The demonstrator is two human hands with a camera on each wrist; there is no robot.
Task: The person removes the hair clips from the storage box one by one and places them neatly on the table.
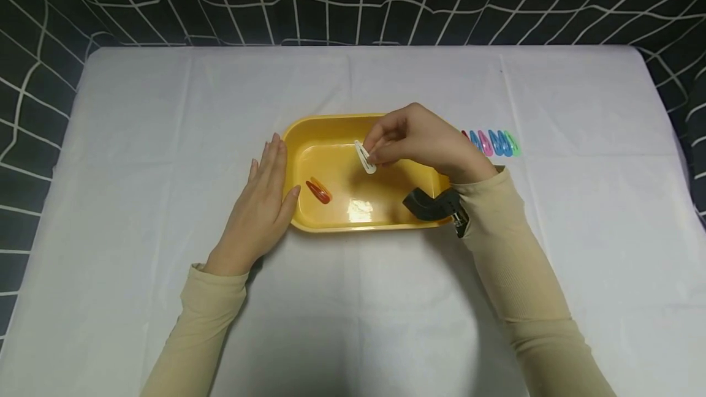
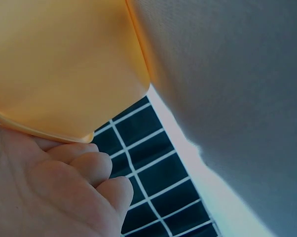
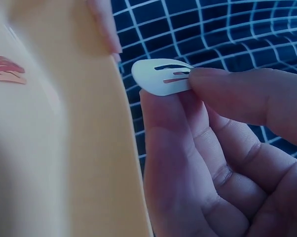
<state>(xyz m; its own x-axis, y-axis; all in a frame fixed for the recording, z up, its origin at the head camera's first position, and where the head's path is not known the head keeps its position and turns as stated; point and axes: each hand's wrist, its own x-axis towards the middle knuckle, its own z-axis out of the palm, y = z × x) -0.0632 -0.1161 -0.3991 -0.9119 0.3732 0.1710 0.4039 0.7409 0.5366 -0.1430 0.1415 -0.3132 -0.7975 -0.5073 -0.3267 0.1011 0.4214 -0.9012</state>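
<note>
Above a yellow tray (image 1: 331, 225), my right hand (image 1: 421, 143) pinches a white snap hair clip (image 1: 364, 157) between thumb and fingers. The right wrist view shows the hair clip (image 3: 161, 79) close up, its slotted face visible and its broad end sticking out past the fingertips. My left hand (image 1: 256, 213) lies along the tray's left end with its fingers straight, the fingertips and thumb at the rim. Inside the tray, near that hand, a red hair clip (image 1: 317, 192) and an orange hair clip (image 1: 320, 187) lie side by side.
Right of the tray, a row of several hair clips (image 1: 499, 143) in blue, pink, green and red lies on the white tablecloth (image 1: 595, 213), partly hidden by my right hand. A black bracket (image 1: 432, 204) sits at my right wrist. Dark netted cloth (image 1: 342, 5) borders the table.
</note>
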